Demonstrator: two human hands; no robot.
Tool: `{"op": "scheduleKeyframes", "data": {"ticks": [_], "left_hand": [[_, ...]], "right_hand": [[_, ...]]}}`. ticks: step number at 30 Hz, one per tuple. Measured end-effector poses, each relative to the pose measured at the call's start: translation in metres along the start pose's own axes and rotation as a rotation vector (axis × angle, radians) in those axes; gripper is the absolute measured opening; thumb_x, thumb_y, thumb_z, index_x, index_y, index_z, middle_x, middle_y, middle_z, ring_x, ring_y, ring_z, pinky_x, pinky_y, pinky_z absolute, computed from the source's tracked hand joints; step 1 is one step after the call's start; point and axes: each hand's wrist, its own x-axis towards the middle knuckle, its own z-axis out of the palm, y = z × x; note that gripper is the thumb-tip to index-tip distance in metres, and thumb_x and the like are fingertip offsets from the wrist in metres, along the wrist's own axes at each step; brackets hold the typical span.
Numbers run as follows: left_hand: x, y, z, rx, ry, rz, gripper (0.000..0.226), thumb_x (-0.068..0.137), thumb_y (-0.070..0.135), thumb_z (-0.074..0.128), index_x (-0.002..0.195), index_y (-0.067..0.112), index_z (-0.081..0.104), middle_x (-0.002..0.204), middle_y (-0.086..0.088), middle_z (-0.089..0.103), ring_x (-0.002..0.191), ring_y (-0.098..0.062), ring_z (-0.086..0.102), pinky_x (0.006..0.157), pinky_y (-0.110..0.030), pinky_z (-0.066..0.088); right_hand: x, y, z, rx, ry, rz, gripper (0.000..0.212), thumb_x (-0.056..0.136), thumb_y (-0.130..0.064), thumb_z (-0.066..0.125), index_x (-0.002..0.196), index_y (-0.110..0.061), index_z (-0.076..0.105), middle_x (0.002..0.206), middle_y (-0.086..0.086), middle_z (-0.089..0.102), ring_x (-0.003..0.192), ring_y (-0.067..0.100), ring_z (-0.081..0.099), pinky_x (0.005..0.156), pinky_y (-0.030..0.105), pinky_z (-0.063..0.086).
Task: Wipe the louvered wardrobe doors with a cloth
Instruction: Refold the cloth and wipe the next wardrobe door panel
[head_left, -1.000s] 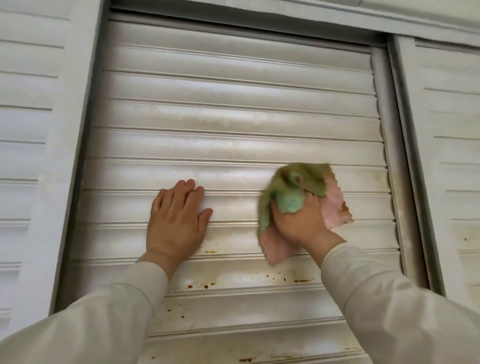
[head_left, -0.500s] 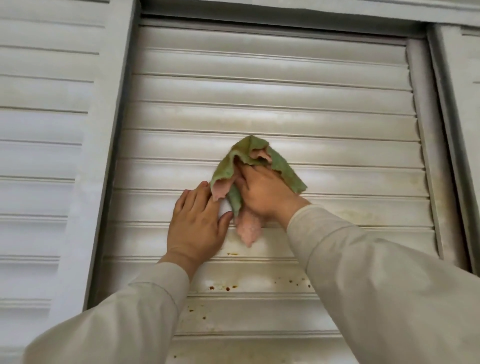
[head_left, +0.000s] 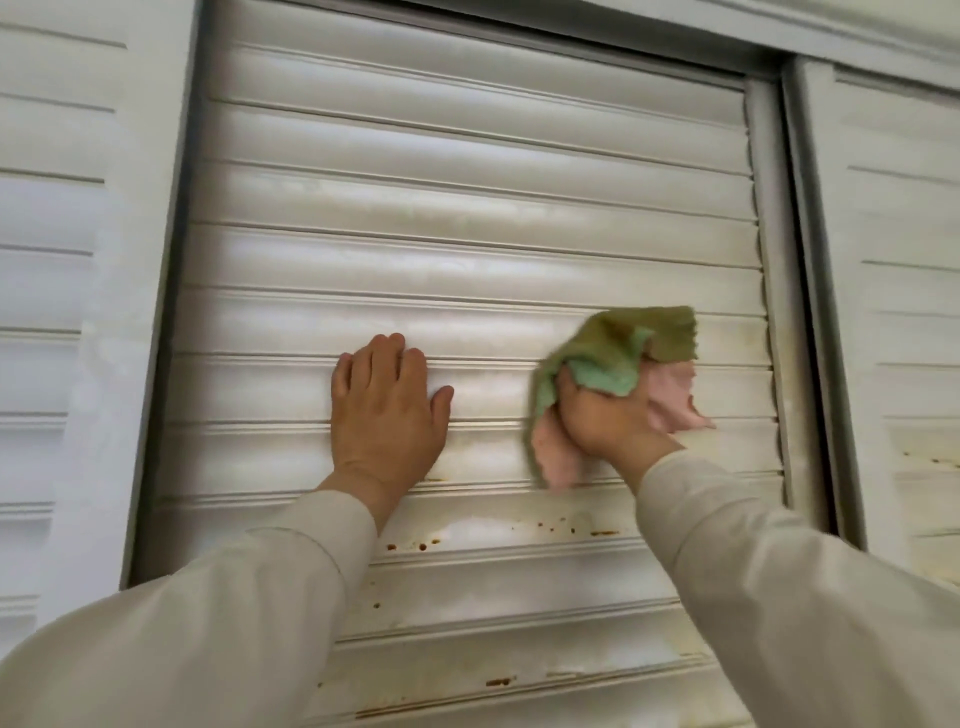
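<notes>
Right hand (head_left: 605, 423) fingers clamp the bunched green-and-pink cloth (head_left: 613, 358); left hand (head_left: 387, 415) fingers lie straight and together on the white louvered door (head_left: 467, 260). Brown specks (head_left: 410, 546) below both hands could smear across the slats.

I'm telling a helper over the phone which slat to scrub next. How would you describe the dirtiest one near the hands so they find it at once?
Start at the recessed middle louvered door, between two brighter white doors. Find the left hand flat on it, then drop to the slat just under that wrist. Unlike the paler slats above, it carries a row of rusty brown specks.
</notes>
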Motion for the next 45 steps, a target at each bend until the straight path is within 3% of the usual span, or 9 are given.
{"op": "scheduleKeyframes", "data": {"ticks": [3,6,10,14,20,28,34,39,45], "left_hand": [[0.012,0.038,0.008,-0.095,0.005,0.214,0.041,0.088,0.042,0.049,0.112,0.012,0.067,0.126,-0.011,0.061,0.116,-0.031,0.054,0.102,-0.047,0.038],[0.014,0.065,0.021,-0.147,-0.023,0.289,0.038,0.090,0.041,0.051,0.117,0.018,0.066,0.130,-0.008,0.060,0.120,-0.030,0.055,0.105,-0.047,0.037],[0.005,0.070,0.034,-0.059,-0.018,0.267,0.045,0.094,0.046,0.048,0.124,0.016,0.063,0.136,-0.008,0.057,0.126,-0.031,0.051,0.109,-0.048,0.030],[0.005,0.073,0.036,-0.036,-0.005,0.269,0.048,0.094,0.049,0.051,0.126,0.016,0.063,0.138,-0.010,0.057,0.128,-0.032,0.050,0.111,-0.049,0.029],[0.002,0.075,0.035,-0.024,0.006,0.263,0.049,0.094,0.049,0.051,0.128,0.016,0.063,0.138,-0.011,0.057,0.129,-0.033,0.050,0.112,-0.049,0.029],[0.005,0.074,0.035,0.010,-0.011,0.264,0.053,0.095,0.052,0.044,0.130,0.016,0.061,0.140,-0.010,0.055,0.131,-0.032,0.048,0.112,-0.049,0.029],[0.004,0.075,0.035,0.023,-0.014,0.259,0.054,0.095,0.053,0.046,0.131,0.015,0.060,0.141,-0.012,0.054,0.131,-0.034,0.048,0.112,-0.051,0.028],[0.005,0.078,0.033,0.013,-0.039,0.249,0.055,0.094,0.052,0.047,0.132,0.015,0.060,0.142,-0.012,0.054,0.132,-0.034,0.046,0.113,-0.050,0.026],[0.004,0.076,0.032,0.019,-0.054,0.253,0.056,0.095,0.054,0.043,0.134,0.016,0.058,0.143,-0.011,0.052,0.133,-0.033,0.045,0.113,-0.050,0.026]], "right_hand": [[-0.031,-0.016,-0.005,-0.085,-0.125,-0.421,0.053,0.087,-0.058,0.038,0.124,-0.026,0.058,0.130,0.004,0.059,0.126,0.027,0.050,0.105,0.035,0.037],[-0.012,-0.003,-0.022,-0.153,-0.178,-0.559,0.047,0.090,-0.049,0.038,0.122,-0.023,0.061,0.127,0.005,0.061,0.124,0.028,0.049,0.101,0.034,0.037],[0.041,0.061,-0.044,-0.269,-0.028,-0.332,0.059,0.092,-0.054,0.029,0.141,-0.027,0.050,0.146,0.002,0.049,0.137,0.026,0.039,0.116,0.045,0.025],[0.078,0.115,-0.073,-0.196,-0.020,-0.042,0.067,0.094,-0.062,0.033,0.145,-0.020,0.047,0.149,0.011,0.047,0.137,0.030,0.043,0.116,0.042,0.030],[0.099,0.132,-0.085,-0.125,0.062,-0.051,0.104,0.077,-0.085,0.031,0.155,-0.017,0.026,0.159,0.014,0.031,0.145,0.032,0.028,0.122,0.042,0.018],[0.081,0.127,-0.069,0.205,0.278,0.215,0.105,0.072,-0.085,0.044,0.151,-0.016,0.033,0.151,0.012,0.042,0.138,0.032,0.041,0.116,0.041,0.029],[-0.004,0.171,-0.039,0.178,0.280,0.403,0.097,0.080,-0.078,0.048,0.149,-0.012,0.036,0.148,0.017,0.046,0.134,0.035,0.045,0.112,0.041,0.030],[0.002,0.170,-0.049,0.174,0.173,0.428,0.102,0.072,-0.084,0.046,0.149,-0.017,0.038,0.150,0.012,0.045,0.137,0.032,0.043,0.116,0.041,0.030],[0.074,0.127,-0.079,0.068,0.076,0.161,0.123,0.057,-0.098,0.034,0.155,-0.023,0.028,0.159,0.004,0.032,0.145,0.024,0.032,0.120,0.040,0.024]]}}
